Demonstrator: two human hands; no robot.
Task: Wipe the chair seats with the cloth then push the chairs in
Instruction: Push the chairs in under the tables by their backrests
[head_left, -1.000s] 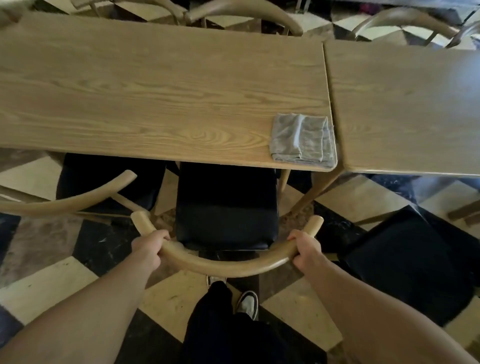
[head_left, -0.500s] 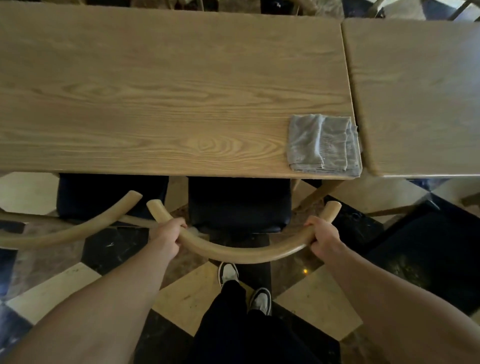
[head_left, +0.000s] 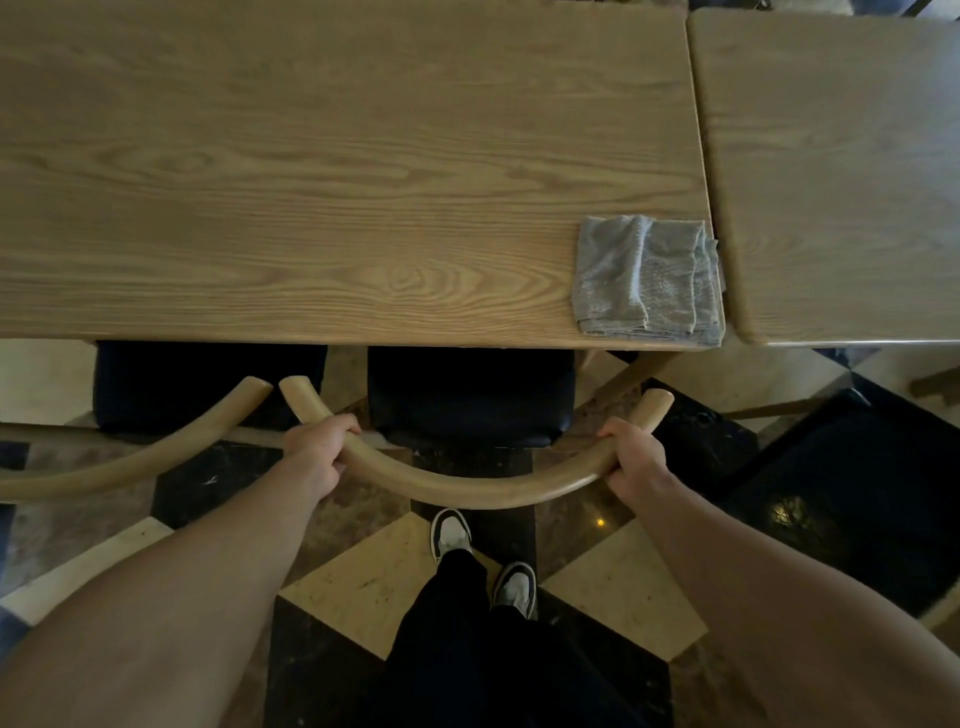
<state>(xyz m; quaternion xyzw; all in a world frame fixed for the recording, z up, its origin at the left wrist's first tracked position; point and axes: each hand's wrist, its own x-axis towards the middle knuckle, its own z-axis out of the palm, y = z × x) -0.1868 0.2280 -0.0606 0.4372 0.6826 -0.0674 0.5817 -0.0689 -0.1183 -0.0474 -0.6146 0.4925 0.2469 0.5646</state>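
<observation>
Checkered marble floor (head_left: 363, 587) under a long wooden desk (head_left: 311, 182), and we've got the middle chair (head_left: 467, 395) mostly tucked under. Our left hand (head_left: 317, 452) and right hand (head_left: 631, 457) are both wrapped around its curved backrest (head_left: 467, 493). The folded grey cloth (head_left: 647, 280) sits on the desk's near right corner. Risk: the armrest tip clipping the neighbouring chair (head_left: 208, 379) on the left, they're nearly touching. No containers around.
</observation>
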